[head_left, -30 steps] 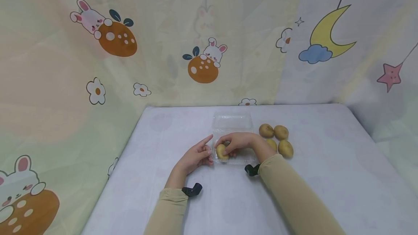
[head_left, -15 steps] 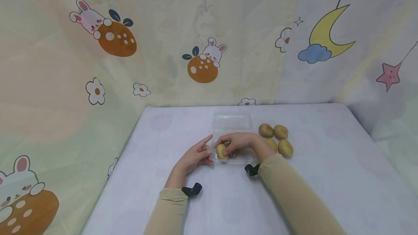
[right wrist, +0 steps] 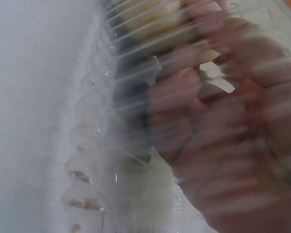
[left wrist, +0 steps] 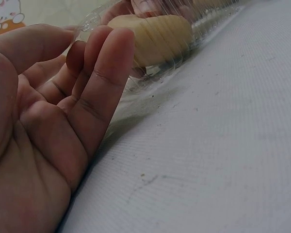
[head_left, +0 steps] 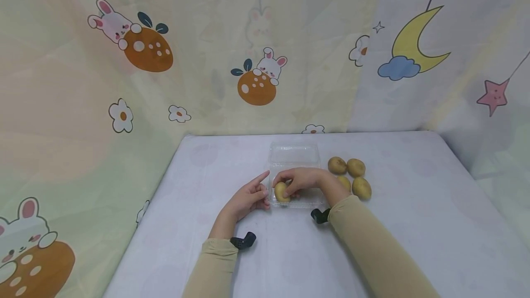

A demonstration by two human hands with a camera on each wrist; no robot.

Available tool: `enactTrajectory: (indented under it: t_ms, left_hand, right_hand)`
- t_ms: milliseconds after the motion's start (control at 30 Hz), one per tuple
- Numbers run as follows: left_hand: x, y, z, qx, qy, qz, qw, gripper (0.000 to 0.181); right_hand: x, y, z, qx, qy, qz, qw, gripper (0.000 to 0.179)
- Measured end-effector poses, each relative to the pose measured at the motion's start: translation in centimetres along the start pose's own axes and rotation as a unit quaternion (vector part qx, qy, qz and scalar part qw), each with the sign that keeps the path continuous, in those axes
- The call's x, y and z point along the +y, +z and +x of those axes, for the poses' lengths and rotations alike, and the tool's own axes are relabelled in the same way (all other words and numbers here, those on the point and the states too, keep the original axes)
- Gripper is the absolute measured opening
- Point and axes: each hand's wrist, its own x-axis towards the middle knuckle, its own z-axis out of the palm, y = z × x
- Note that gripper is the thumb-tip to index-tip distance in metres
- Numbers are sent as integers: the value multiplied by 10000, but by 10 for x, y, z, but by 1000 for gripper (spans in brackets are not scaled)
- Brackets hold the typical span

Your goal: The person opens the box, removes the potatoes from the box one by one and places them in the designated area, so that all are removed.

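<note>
A clear plastic clamshell box (head_left: 295,154) lies with its lid folded back on the white-covered table. My right hand (head_left: 304,179) reaches into its near tray and grips a small yellow potato (head_left: 281,192) at the tray's left end, thumb on one side and fingers on the other. At the box's left edge, my left hand (head_left: 248,200) touches the outer wall with its fingertips, index finger stretched forward. The left wrist view shows the potato (left wrist: 157,39) through the ribbed wall, beside the left fingertips. Through that wall, the right wrist view shows the right hand (right wrist: 223,131).
Several more potatoes (head_left: 362,189) sit grouped to the right of the box, one partly hidden behind the right forearm. A patterned cloth (head_left: 207,59) hangs behind the table. Both wrists wear small black cameras (head_left: 244,241).
Both hands, the box and the potatoes stay practically where they were; the right hand keeps its grip on the potato.
</note>
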Motion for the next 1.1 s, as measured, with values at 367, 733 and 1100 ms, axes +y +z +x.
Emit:
enactTrajectory:
  t_ms: [367, 733, 1100]
  left_hand:
    - [-2, -1, 0, 26, -22, -20, 10000, 66]
    - [0, -1, 1, 59, -66, -73, 9999, 66]
    - [-2, -1, 1, 145, -100, 38, 9998, 67]
  right_hand:
    - [-6, -1, -4, 265, 121, -296, 9991, 29]
    - [-12, -16, -22, 574, -16, -527, 9970, 32]
    - [-9, -37, -64, 1073, 105, -629, 9922, 44]
